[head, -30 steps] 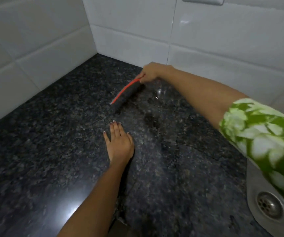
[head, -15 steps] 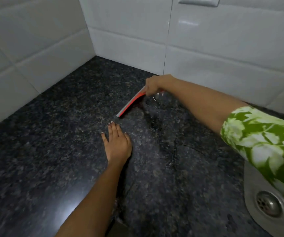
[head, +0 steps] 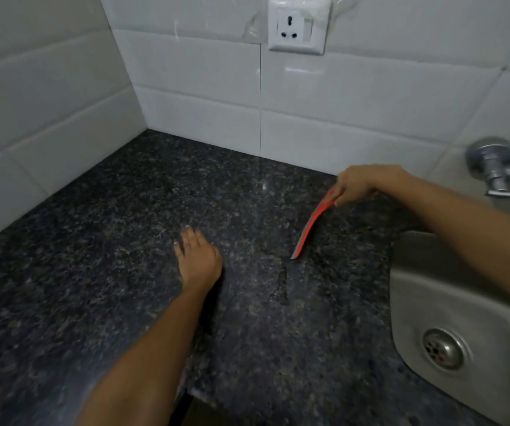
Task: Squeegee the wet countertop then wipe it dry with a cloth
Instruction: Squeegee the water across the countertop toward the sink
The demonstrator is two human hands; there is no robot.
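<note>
A dark speckled granite countertop (head: 100, 272) fills the middle of the view. My right hand (head: 359, 182) grips the top of a red squeegee (head: 309, 227), whose blade edge rests on the stone just left of the sink. A thin wet streak (head: 281, 281) lies on the counter below the blade's lower end. My left hand (head: 198, 259) lies flat on the counter, palm down, fingers together, holding nothing. No cloth is in view.
A steel sink (head: 425, 290) with a round drain (head: 442, 348) sits at the right. A chrome tap (head: 493, 167) juts from the wall above it. White tiled walls meet at the back left corner, with a wall socket (head: 298, 27) high up.
My right hand has dragged the squeegee to the right across the counter, toward the sink. The left hand stays flat in place. The view has shifted right, revealing more of the sink and the tap.
</note>
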